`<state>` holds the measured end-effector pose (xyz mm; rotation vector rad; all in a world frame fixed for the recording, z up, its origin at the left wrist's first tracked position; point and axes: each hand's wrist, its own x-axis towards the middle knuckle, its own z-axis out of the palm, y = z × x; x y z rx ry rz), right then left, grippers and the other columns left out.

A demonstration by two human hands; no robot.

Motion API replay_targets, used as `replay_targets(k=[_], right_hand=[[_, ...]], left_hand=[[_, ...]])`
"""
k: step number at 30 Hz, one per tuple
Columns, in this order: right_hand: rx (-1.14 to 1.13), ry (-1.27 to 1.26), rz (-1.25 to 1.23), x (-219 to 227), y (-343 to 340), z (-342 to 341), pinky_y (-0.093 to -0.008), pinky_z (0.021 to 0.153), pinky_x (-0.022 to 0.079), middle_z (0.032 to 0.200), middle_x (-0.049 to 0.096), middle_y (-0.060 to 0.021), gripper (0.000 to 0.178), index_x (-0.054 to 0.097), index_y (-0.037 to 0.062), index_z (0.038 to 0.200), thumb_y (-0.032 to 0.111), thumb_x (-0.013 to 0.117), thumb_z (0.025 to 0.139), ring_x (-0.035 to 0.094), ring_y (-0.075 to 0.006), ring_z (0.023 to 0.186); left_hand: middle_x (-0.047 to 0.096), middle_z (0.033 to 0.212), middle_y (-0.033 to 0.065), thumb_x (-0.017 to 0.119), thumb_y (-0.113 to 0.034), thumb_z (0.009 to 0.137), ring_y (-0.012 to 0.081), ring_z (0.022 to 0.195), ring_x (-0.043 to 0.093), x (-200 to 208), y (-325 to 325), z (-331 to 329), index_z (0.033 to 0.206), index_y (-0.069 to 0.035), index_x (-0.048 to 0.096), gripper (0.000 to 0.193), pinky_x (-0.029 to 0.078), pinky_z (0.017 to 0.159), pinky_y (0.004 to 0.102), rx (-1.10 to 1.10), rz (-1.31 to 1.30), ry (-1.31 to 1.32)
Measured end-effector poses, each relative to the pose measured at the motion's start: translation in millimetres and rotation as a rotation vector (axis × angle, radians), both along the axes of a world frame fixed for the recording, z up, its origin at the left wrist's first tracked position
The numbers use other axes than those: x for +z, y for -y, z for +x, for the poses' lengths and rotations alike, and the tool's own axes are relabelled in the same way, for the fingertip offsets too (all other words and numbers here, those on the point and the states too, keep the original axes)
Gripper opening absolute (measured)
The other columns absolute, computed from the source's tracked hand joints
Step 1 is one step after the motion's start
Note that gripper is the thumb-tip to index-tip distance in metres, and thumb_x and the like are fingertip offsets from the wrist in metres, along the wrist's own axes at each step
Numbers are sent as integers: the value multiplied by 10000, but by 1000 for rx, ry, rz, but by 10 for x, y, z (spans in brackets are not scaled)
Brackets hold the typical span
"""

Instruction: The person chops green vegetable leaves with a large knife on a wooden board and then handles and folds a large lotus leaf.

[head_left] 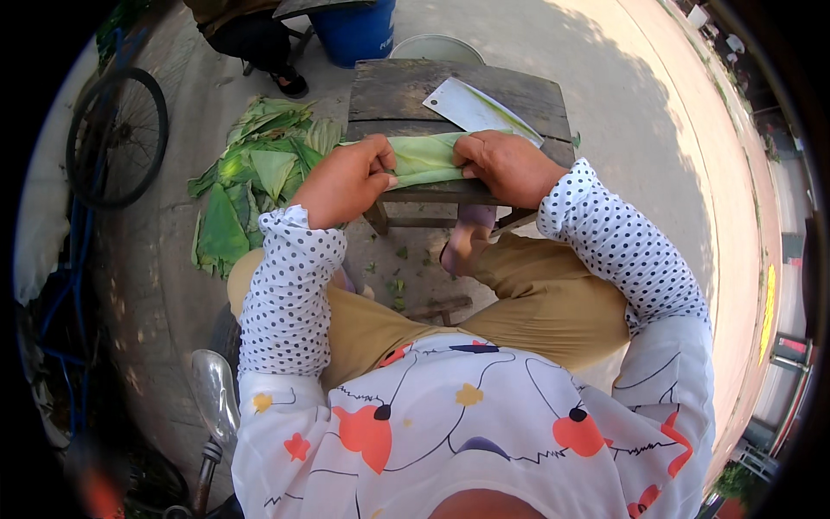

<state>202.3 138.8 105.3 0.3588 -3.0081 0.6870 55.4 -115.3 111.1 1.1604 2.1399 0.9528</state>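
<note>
A pale green leaf (424, 154), folded or rolled into a long strip, stretches between my two hands above the near edge of a wooden bench (389, 91). My left hand (346, 180) is closed on the strip's left end, thumb and fingers pinching it. At the other end, my right hand (510, 164) grips it with bent fingers. Just beyond my right hand a cleaver (475, 105) with a wide, light blade lies flat and slanted on the bench, a thin green streak along it. Its handle cannot be made out.
Large green leaves (238, 199) lie heaped on the ground left of the bench. Behind it stand a blue barrel (353, 33) and a pale round basin (437, 48). Another person's foot (290, 84) is at the back left. A bicycle wheel (117, 138) stands far left.
</note>
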Motion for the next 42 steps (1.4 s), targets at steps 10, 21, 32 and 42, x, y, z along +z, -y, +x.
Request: replay_targets(k=[10, 21, 32, 42], right_hand=[[141, -166, 179, 35, -5, -31, -455, 791, 546, 1048, 622, -110, 189, 616, 74, 994, 59, 693, 822, 658, -345, 978], [141, -96, 361, 103, 82, 74, -437, 786, 587, 1001, 607, -107, 202, 654, 53, 1059, 125, 628, 873, 676, -312, 1010], [62, -100, 68, -24, -23, 90, -463, 764, 568, 1056, 634, -97, 172, 647, 111, 1058, 174, 727, 919, 672, -348, 982], [63, 45, -1, -8, -35, 30, -450, 781, 534, 1013, 641, -118, 122, 640, 89, 1045, 126, 702, 946, 660, -364, 944]], left_hand=[[633, 891, 63, 752, -63, 900, 231, 754, 618, -112, 42, 200, 1000, -80, 744, 102, 481, 658, 365, 39, 201, -525], [646, 915, 67, 720, -54, 792, 280, 934, 646, 1, -48, 438, 941, -91, 787, 167, 539, 788, 431, 30, 15, -940], [645, 1052, 96, 805, -75, 836, 334, 1047, 615, -30, 80, 303, 1094, -114, 672, 293, 530, 873, 429, 52, 134, -615], [654, 925, 73, 759, -63, 891, 291, 931, 627, -64, 120, 150, 1020, -69, 688, 148, 514, 795, 395, -11, 171, -475]])
